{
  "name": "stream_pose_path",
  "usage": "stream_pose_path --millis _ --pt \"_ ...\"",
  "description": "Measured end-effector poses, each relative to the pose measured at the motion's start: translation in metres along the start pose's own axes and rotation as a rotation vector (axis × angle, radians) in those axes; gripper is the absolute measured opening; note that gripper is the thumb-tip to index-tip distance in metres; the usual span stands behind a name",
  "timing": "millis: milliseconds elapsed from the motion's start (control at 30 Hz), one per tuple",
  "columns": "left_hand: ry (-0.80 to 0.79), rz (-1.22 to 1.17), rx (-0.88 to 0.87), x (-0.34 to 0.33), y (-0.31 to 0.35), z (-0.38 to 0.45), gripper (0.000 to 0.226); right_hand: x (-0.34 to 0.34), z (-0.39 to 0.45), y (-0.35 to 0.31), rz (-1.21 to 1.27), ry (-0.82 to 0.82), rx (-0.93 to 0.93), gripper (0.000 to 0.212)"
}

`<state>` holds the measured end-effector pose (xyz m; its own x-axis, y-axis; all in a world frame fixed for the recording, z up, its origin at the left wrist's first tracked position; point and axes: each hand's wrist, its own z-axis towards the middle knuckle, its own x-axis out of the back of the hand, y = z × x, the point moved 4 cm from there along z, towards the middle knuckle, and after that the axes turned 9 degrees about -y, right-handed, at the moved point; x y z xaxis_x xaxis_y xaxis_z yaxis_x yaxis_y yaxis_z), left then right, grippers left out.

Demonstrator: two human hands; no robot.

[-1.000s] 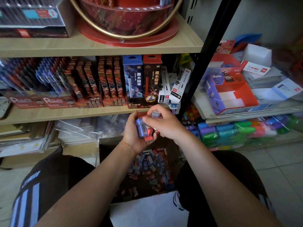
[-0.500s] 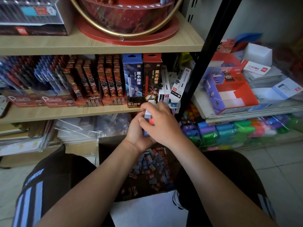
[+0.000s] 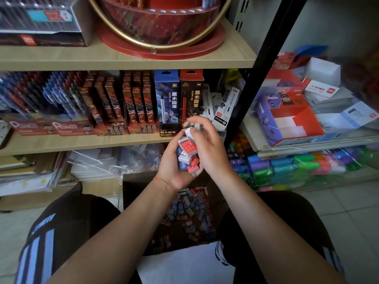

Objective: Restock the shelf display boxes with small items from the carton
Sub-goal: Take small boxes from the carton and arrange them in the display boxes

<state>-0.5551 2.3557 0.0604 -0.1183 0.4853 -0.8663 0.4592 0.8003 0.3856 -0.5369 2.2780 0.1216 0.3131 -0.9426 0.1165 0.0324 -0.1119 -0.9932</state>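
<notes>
I see the carton below pencil boxes | left hand cups small boxes — right hand, fingers curled, pinches the top one.

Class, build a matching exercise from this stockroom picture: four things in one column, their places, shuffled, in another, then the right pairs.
1. small boxes
2. carton
3. round red display
4. blue pencil box

A. top shelf
B. on the floor between the knees
C. middle shelf, left of the red pencil box
D. in the left hand

Pairs: 1-D, 2-B, 3-A, 4-C
</notes>
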Motion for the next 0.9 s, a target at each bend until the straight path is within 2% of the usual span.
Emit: stream_pose_path --millis 100,200,267,333,433,533,667,800,900 --pt "-0.016 -0.023 0.003 0.002 0.000 0.003 0.040 0.005 0.003 0.002 -0.060 0.011 0.026 0.026" --pt "-0.035 -0.016 -0.020 0.002 0.000 0.002 0.045 0.007 0.004 0.004 -0.443 -0.011 0.113 0.026" --pt "-0.054 -0.010 -0.035 0.001 0.001 0.003 0.043 0.005 0.002 0.003 -0.591 -0.023 0.185 0.024" --pt "-0.034 0.005 -0.047 0.001 0.003 0.002 0.041 0.005 0.002 0.003 -0.535 -0.019 0.166 0.020" --pt "-0.004 0.009 -0.039 0.004 0.004 0.004 0.040 0.012 0.004 0.003 -0.319 0.037 0.062 0.021" --pt "0.005 -0.022 -0.033 0.004 0.004 0.005 0.024 0.020 0.008 0.006 -0.161 0.100 -0.006 0.023" --pt "0.031 -0.002 -0.017 0.001 0.002 0.005 0.028 0.022 0.009 0.008 -0.161 0.089 -0.032 0.021" --pt "0.011 0.046 0.005 -0.002 0.000 0.004 0.038 0.022 0.009 0.008 -0.196 0.079 -0.015 0.007" --pt "-0.042 0.015 -0.010 -0.004 -0.001 0.005 0.045 0.019 0.009 0.009 -0.300 0.059 0.004 0.012"
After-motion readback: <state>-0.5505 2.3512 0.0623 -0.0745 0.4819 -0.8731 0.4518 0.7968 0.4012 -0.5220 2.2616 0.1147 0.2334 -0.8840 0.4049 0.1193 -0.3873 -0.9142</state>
